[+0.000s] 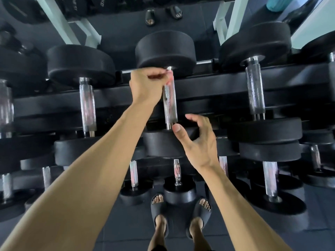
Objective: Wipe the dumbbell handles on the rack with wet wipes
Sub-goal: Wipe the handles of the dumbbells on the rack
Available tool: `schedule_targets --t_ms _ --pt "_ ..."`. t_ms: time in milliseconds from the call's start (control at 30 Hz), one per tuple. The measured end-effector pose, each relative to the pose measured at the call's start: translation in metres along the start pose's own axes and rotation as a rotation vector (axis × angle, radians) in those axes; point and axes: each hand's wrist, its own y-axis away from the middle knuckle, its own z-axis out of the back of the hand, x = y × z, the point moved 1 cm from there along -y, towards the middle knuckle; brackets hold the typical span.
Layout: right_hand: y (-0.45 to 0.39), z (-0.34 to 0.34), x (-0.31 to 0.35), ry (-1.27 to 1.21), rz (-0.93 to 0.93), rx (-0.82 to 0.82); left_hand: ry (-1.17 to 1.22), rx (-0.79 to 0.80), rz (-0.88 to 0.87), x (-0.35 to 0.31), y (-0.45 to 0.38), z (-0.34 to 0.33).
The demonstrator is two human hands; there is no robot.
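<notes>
On the top shelf of the black rack [208, 87], the middle dumbbell [165, 49] has a knurled chrome handle [170, 105] running away from me. My left hand [145, 84] reaches in from the left, and its fingers curl around the far end of that handle, just under the far weight head. My right hand [197, 140] hovers at the near end with fingers spread; its thumb tip is beside the handle's lower collar. No wet wipe shows in either hand.
Similar dumbbells lie to the left [87, 104] and right [255, 87] on the same shelf. Smaller dumbbells [176, 171] fill the lower shelf. My feet in black slides [159, 211] stand on the dark floor mat. White frame posts [59, 20] rise behind the rack.
</notes>
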Motion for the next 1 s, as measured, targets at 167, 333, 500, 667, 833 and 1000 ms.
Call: schedule_targets --t_ms 167,333,500,667,833,1000 --pt "-0.001 0.002 -0.005 -0.029 0.004 0.008 -0.183 0.234 -0.005 0.015 0.023 0.018" --pt "-0.001 0.001 -0.009 -0.054 0.032 -0.006 -0.241 0.336 -0.004 0.019 0.036 0.023" --pt "0.003 0.001 -0.025 -0.239 -0.031 0.024 -0.176 0.288 -0.047 0.017 0.025 0.021" --pt "0.011 -0.003 -0.025 -0.264 -0.089 -0.029 -0.33 0.571 0.051 0.03 0.042 0.035" --pt "0.01 -0.004 -0.026 -0.255 -0.088 -0.046 -0.221 0.314 -0.123 0.008 0.029 0.019" --pt "0.012 -0.005 -0.03 -0.284 -0.104 -0.06 -0.433 0.502 -0.034 0.016 0.039 0.024"
